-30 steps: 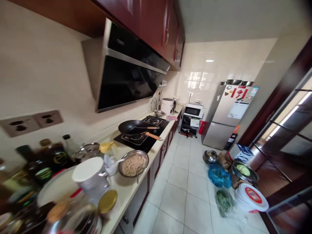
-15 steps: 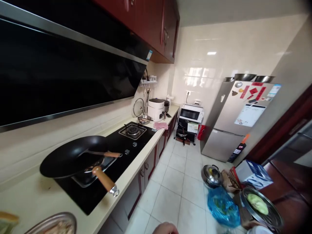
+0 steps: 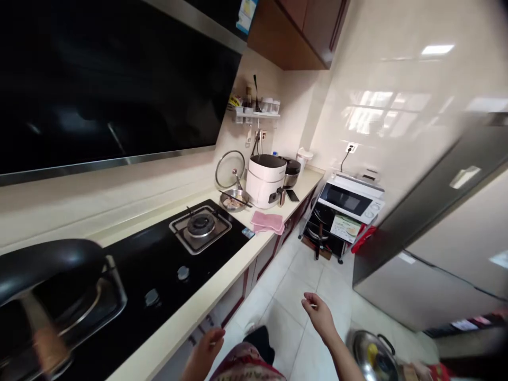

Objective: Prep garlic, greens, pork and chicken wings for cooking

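My left hand (image 3: 204, 352) hangs in front of the counter's edge, fingers loosely bent and apart, holding nothing. Over the floor, my right hand (image 3: 318, 316) is reached forward, its fingers half curled with a gap to the thumb and no object in them. Nearest on the counter are a pink cloth (image 3: 266, 221) and the gas stove's bare burner (image 3: 200, 226). Behind the cloth stands a white air fryer-like appliance (image 3: 266, 182). Beside it lies a metal bowl (image 3: 234, 200) with food and chopsticks across it. Neither hand touches any of these.
A black wok (image 3: 51, 264) sits on the left burner, its wooden handle (image 3: 48, 346) pointing toward me. The range hood (image 3: 111, 90) hangs above. Ahead is a rack with a microwave (image 3: 345, 201); a fridge (image 3: 397, 270) stands right. A lidded pot (image 3: 373, 354) is on the floor.
My view has moved forward along the counter, so the wok slid left and the appliances look nearer. Both hands now show; before, only part of one hand was at the bottom edge.
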Motion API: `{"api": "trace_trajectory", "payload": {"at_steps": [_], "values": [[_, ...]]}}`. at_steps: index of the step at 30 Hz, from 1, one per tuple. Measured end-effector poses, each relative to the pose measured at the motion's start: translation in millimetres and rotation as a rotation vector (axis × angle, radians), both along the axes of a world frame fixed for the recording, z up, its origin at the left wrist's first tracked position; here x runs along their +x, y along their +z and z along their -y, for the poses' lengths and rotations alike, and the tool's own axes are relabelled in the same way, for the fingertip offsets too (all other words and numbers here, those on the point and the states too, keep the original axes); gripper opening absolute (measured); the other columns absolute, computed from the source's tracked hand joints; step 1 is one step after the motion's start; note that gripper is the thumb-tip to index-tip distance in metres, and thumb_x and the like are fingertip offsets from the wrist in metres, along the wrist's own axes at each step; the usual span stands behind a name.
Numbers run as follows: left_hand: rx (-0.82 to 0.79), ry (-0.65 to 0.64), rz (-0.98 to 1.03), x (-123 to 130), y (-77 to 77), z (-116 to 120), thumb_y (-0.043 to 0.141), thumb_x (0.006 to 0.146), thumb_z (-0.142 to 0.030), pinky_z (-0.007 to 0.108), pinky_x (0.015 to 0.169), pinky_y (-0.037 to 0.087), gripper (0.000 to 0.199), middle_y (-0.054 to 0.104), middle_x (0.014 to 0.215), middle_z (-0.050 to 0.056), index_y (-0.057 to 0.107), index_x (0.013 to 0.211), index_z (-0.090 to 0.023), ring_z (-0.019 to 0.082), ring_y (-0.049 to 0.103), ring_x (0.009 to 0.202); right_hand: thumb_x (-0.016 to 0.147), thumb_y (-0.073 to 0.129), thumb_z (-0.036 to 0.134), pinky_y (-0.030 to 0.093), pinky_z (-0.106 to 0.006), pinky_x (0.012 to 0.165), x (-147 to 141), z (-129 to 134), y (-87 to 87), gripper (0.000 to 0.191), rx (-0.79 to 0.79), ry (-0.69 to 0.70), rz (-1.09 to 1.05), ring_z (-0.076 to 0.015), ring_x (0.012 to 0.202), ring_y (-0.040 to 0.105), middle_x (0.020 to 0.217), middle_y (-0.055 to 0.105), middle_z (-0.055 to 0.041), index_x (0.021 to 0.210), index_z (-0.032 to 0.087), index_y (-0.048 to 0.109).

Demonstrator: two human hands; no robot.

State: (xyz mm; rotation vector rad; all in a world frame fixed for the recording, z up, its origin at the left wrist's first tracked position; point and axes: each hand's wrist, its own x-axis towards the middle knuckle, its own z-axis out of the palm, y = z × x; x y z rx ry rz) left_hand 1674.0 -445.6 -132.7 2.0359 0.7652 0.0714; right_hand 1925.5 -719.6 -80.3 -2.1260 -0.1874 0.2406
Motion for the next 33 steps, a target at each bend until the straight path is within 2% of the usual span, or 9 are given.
{"api": "trace_trajectory", "payload": {"at_steps": [3,8,11,15,20,23,26,29,33], "values": [[-0.105,-0.015,0.103,102,35.7,-14,0.046,0.078,-0.043,0.034,0.083,0.054,0.034,0.073,0.095,0.01,0.067,0.092,-0.02,0.025,0.068,0.088,0.064,0.054,0.052,0.054,-0.034,0.069,97,-14,17.7,0.043,-0.1,-0.032,0.063,-0.0248,0.072,0.068,0.073,0.069,-0.0053,0.087,0.019,0.067],[0.003,-0.129,0.109,253,99.6,-23,0.048,0.079,-0.028,0.032,0.086,0.052,0.03,0.07,0.104,0.009,0.065,0.102,-0.018,0.021,0.066,0.089,0.069,0.058,0.053,0.052,-0.035,0.076,256,-52,34.1,0.054,-0.314,-0.057,0.042,-0.0273,0.085,0.068,0.089,0.07,-0.0127,0.103,0.011,0.066],[0.136,-0.165,0.122,320,95.8,-21,0.049,0.08,-0.023,0.036,0.095,0.048,0.032,0.067,0.11,0.01,0.064,0.108,-0.018,0.022,0.062,0.102,0.07,0.063,0.056,0.049,-0.037,0.086,361,-97,28.9,0.065,-0.404,-0.014,0.046,-0.0311,0.1,0.065,0.107,0.067,-0.0201,0.114,0.007,0.062],[0.286,-0.016,0.046,395,65.4,-9,0.055,0.077,-0.019,0.043,0.105,0.041,0.047,0.059,0.129,0.012,0.06,0.124,-0.022,0.028,0.052,0.121,0.07,0.065,0.06,0.044,-0.044,0.094,497,-174,24.0,0.079,-0.551,0.069,0.109,-0.0381,0.118,0.054,0.126,0.054,-0.0278,0.125,0.005,0.053],[0.367,0.271,-0.337,480,60.5,5,0.059,0.074,-0.013,0.054,0.105,0.035,0.07,0.027,0.156,0.008,0.046,0.139,-0.033,0.036,0.022,0.142,0.062,0.069,0.066,0.045,-0.048,0.092,601,-251,23.0,0.091,-0.705,0.172,0.108,-0.0414,0.12,0.051,0.125,0.053,-0.03,0.124,0.003,0.053],[0.35,0.302,-0.505,509,70.2,5,0.059,0.07,-0.009,0.053,0.103,0.034,0.058,0.035,0.152,0.008,0.06,0.124,-0.031,0.036,0.024,0.14,0.062,0.067,0.069,0.048,-0.05,0.085,623,-271,13.1,0.093,-0.779,0.212,0.067,-0.0426,0.117,0.053,0.126,0.052,-0.0327,0.126,0.003,0.051],[0.316,0.311,-0.444,508,82.2,5,0.053,0.073,-0.008,0.041,0.096,0.042,0.038,0.058,0.128,0.008,0.067,0.103,-0.025,0.028,0.046,0.124,0.063,0.064,0.072,0.05,-0.05,0.079,633,-277,-4.0,0.097,-0.814,0.207,0.065,-0.044,0.117,0.053,0.127,0.049,-0.036,0.131,0.005,0.048],[0.33,0.431,-0.331,480,101.3,7,0.045,0.074,-0.005,0.034,0.089,0.046,0.037,0.065,0.107,0.007,0.066,0.1,-0.023,0.022,0.059,0.104,0.056,0.069,0.072,0.05,-0.051,0.077,643,-275,-19.2,0.106,-0.793,0.173,0.091,-0.0461,0.115,0.053,0.125,0.05,-0.0371,0.133,0.003,0.046],[0.522,0.614,-0.271,421,120.5,-6,0.046,0.076,-0.008,0.036,0.095,0.046,0.039,0.062,0.116,0.01,0.064,0.108,-0.022,0.025,0.057,0.11,0.057,0.072,0.066,0.05,-0.049,0.082,650,-266,-19.6,0.098,-0.78,0.247,0.156,-0.0442,0.113,0.055,0.121,0.055,-0.0328,0.129,0.004,0.049]]}}
